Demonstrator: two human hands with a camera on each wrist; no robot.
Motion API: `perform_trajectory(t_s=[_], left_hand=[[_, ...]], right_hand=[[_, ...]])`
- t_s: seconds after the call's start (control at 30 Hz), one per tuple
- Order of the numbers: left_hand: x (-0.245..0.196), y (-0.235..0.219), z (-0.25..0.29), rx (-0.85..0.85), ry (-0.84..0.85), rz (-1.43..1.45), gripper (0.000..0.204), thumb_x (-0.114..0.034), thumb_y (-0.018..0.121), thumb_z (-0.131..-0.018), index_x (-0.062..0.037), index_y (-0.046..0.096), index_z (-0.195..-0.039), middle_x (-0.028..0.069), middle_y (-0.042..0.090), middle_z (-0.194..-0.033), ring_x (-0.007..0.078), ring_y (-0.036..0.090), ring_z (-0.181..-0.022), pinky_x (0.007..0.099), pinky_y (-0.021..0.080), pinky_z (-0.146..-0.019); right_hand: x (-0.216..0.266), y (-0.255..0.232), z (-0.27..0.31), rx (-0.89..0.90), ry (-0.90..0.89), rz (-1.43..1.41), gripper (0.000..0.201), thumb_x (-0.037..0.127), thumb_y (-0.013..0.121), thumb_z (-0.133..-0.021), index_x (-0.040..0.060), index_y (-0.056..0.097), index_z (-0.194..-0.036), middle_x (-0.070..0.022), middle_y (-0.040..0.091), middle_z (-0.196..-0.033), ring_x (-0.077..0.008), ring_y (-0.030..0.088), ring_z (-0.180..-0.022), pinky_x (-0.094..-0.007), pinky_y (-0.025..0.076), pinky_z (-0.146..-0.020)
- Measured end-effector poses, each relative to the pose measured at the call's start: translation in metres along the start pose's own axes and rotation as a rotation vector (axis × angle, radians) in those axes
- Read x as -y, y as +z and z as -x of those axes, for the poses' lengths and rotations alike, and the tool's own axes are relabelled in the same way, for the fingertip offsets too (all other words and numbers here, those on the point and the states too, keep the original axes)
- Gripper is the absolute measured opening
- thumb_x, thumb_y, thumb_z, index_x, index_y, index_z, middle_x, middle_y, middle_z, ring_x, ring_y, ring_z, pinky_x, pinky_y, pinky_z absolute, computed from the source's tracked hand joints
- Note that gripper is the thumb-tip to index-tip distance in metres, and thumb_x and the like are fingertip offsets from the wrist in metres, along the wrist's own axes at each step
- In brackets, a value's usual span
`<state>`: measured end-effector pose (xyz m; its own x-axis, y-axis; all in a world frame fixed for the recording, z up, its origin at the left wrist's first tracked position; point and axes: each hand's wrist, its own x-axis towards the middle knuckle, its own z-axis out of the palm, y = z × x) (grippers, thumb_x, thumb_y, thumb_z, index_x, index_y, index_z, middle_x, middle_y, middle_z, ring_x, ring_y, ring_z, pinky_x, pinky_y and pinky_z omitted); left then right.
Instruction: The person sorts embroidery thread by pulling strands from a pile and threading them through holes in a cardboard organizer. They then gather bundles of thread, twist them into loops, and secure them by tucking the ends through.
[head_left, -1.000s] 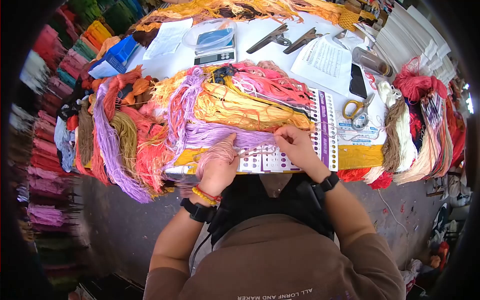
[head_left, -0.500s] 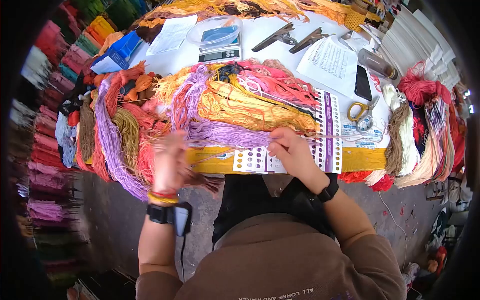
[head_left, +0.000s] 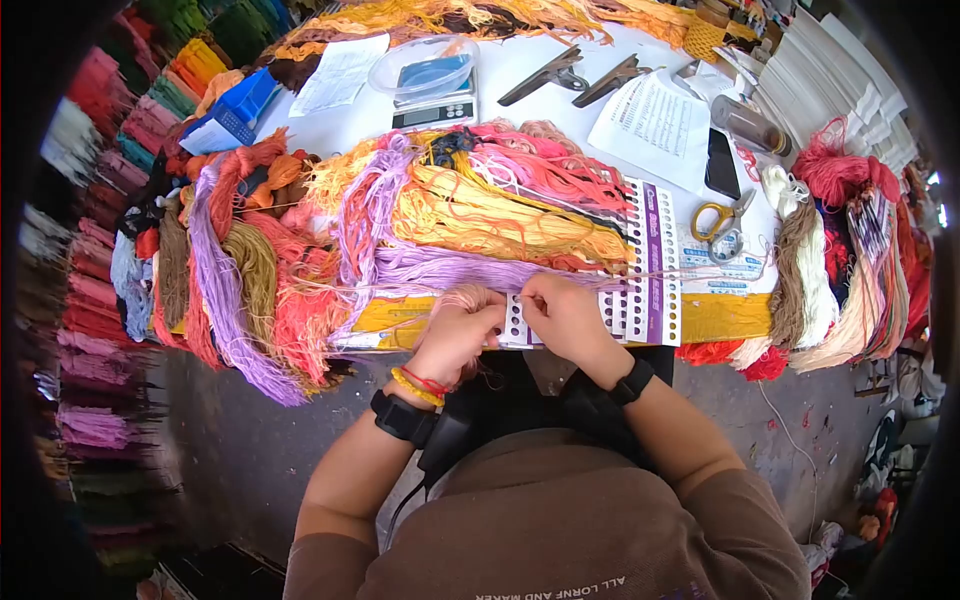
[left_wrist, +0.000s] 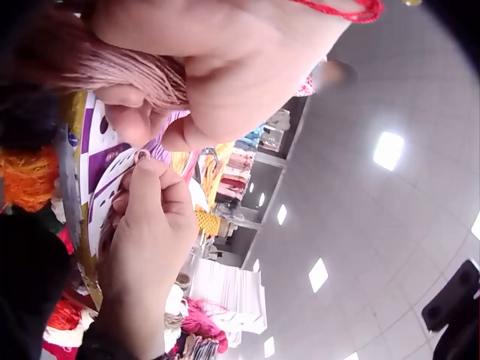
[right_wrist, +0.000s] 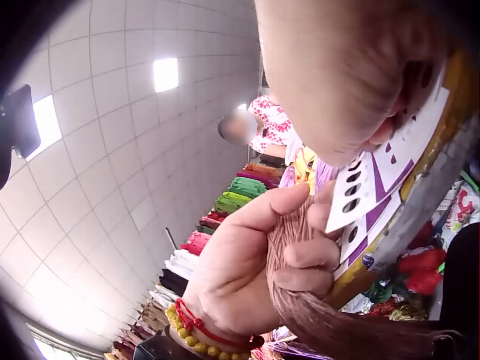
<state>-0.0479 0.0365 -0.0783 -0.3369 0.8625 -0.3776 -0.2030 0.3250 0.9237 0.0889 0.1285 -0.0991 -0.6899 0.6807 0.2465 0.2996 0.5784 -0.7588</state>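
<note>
My left hand [head_left: 455,335] is at the front edge of the table, its fingers curled round a skein of dusty-pink thread [right_wrist: 315,322]. The skein's tail hangs out below the palm in the right wrist view. Close beside it, my right hand [head_left: 570,320] pinches a small loop of pink thread [left_wrist: 142,155] between thumb and forefinger. Under the right hand lie white-and-purple cards punched with holes [head_left: 655,250]. A lilac skein [head_left: 455,270] stretches just beyond both hands, and loose pink strands trail across the cards to the right.
Yellow-orange thread [head_left: 500,215] and pink thread are heaped behind the lilac skein. Farther back are a scale [head_left: 435,112] with a plastic bowl, metal clips [head_left: 545,75] and printed sheets [head_left: 650,125]. Scissors [head_left: 718,220] and a phone [head_left: 721,165] lie right. More skeins hang over the table's edges.
My left hand swung out to the left with the pink skein, then came back beside my right hand. The right hand has shifted slightly left and nearer the front edge. Pink strands now trail right.
</note>
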Motion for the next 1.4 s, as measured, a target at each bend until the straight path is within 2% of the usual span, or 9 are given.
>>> perform_trajectory(t_s=[0.47, 0.7, 0.77, 0.9, 1.03, 1.17, 1.27, 1.3, 1.4], left_hand=[[0.007, 0.004, -0.020, 0.052, 0.080, -0.112, 0.008, -0.002, 0.055, -0.078, 0.0024, 0.060, -0.073, 0.0032, 0.057, -0.057, 0.0060, 0.049, -0.044, 0.0191, 0.037, -0.038], [0.000, -0.025, -0.005, 0.078, 0.230, -0.091, 0.008, -0.006, 0.056, -0.083, 0.0012, 0.060, -0.082, 0.0050, 0.060, -0.072, 0.0069, 0.053, -0.055, 0.0175, 0.037, -0.042], [-0.026, -0.031, 0.012, 0.158, 0.015, 0.308, 0.007, -0.003, 0.056, -0.081, 0.0014, 0.061, -0.082, 0.0056, 0.060, -0.069, 0.0075, 0.052, -0.050, 0.0167, 0.037, -0.044], [-0.028, -0.030, 0.015, 0.373, 0.070, 0.542, 0.019, -0.001, 0.053, -0.080, 0.0031, 0.060, -0.097, 0.0062, 0.060, -0.066, 0.0056, 0.044, -0.044, 0.0157, 0.030, -0.038], [-0.024, -0.003, -0.001, 0.321, -0.062, 0.195, 0.026, -0.004, 0.051, -0.080, 0.0022, 0.060, -0.104, 0.0033, 0.053, -0.057, 0.0051, 0.041, -0.040, 0.0167, 0.029, -0.036], [0.003, 0.005, -0.010, 0.205, 0.166, -0.225, 0.009, -0.008, 0.053, -0.081, -0.0035, 0.061, -0.078, 0.0004, 0.052, -0.055, 0.0047, 0.041, -0.038, 0.0185, 0.031, -0.036], [0.011, -0.039, -0.014, 0.033, 0.280, -0.206, 0.014, -0.012, 0.055, -0.081, -0.0062, 0.056, -0.069, 0.0001, 0.053, -0.058, 0.0037, 0.038, -0.042, 0.0187, 0.028, -0.035], [-0.005, -0.076, 0.002, -0.063, 0.097, 0.072, 0.011, -0.014, 0.056, -0.080, -0.0077, 0.055, -0.071, 0.0013, 0.057, -0.063, 0.0033, 0.036, -0.043, 0.0185, 0.024, -0.035], [-0.032, -0.139, 0.028, -0.082, 0.144, 0.362, 0.006, -0.014, 0.055, -0.078, -0.0084, 0.053, -0.079, 0.0034, 0.060, -0.077, 0.0044, 0.037, -0.046, 0.0167, 0.027, -0.035]], right_hand=[[0.000, 0.004, 0.001, -0.079, -0.074, 0.041, 0.006, 0.010, 0.059, -0.076, 0.0061, 0.058, -0.081, -0.0110, 0.058, -0.075, -0.0274, 0.059, -0.065, -0.0352, 0.046, -0.057], [0.004, -0.001, 0.004, -0.011, 0.022, -0.062, 0.010, 0.014, 0.059, -0.075, 0.0080, 0.056, -0.083, -0.0095, 0.058, -0.075, -0.0269, 0.060, -0.067, -0.0377, 0.047, -0.058], [-0.001, 0.003, 0.005, -0.036, -0.047, 0.045, 0.011, 0.014, 0.060, -0.075, 0.0072, 0.055, -0.082, -0.0104, 0.057, -0.075, -0.0273, 0.059, -0.066, -0.0375, 0.047, -0.058], [-0.004, 0.003, 0.005, -0.046, -0.095, 0.114, 0.011, 0.012, 0.060, -0.075, 0.0065, 0.056, -0.084, -0.0091, 0.057, -0.072, -0.0233, 0.058, -0.061, -0.0342, 0.046, -0.056], [-0.011, 0.001, 0.007, -0.025, 0.103, -0.399, 0.013, 0.010, 0.061, -0.077, 0.0042, 0.058, -0.088, -0.0066, 0.057, -0.070, -0.0158, 0.054, -0.056, -0.0285, 0.043, -0.053], [-0.009, -0.001, 0.008, -0.017, 0.125, -0.438, 0.015, 0.011, 0.061, -0.078, 0.0027, 0.057, -0.090, -0.0074, 0.058, -0.072, -0.0136, 0.052, -0.056, -0.0269, 0.042, -0.052], [-0.004, -0.001, 0.006, -0.070, 0.109, -0.318, 0.018, 0.012, 0.062, -0.076, 0.0042, 0.056, -0.091, -0.0076, 0.058, -0.077, -0.0148, 0.053, -0.056, -0.0273, 0.043, -0.053], [-0.004, -0.001, 0.005, -0.074, 0.111, -0.320, 0.018, 0.012, 0.062, -0.076, 0.0042, 0.056, -0.091, -0.0076, 0.058, -0.077, -0.0148, 0.053, -0.056, -0.0273, 0.043, -0.053], [0.001, -0.002, 0.005, -0.083, -0.004, -0.172, 0.020, 0.012, 0.063, -0.074, 0.0057, 0.055, -0.092, -0.0073, 0.058, -0.082, -0.0167, 0.054, -0.056, -0.0284, 0.044, -0.053]])
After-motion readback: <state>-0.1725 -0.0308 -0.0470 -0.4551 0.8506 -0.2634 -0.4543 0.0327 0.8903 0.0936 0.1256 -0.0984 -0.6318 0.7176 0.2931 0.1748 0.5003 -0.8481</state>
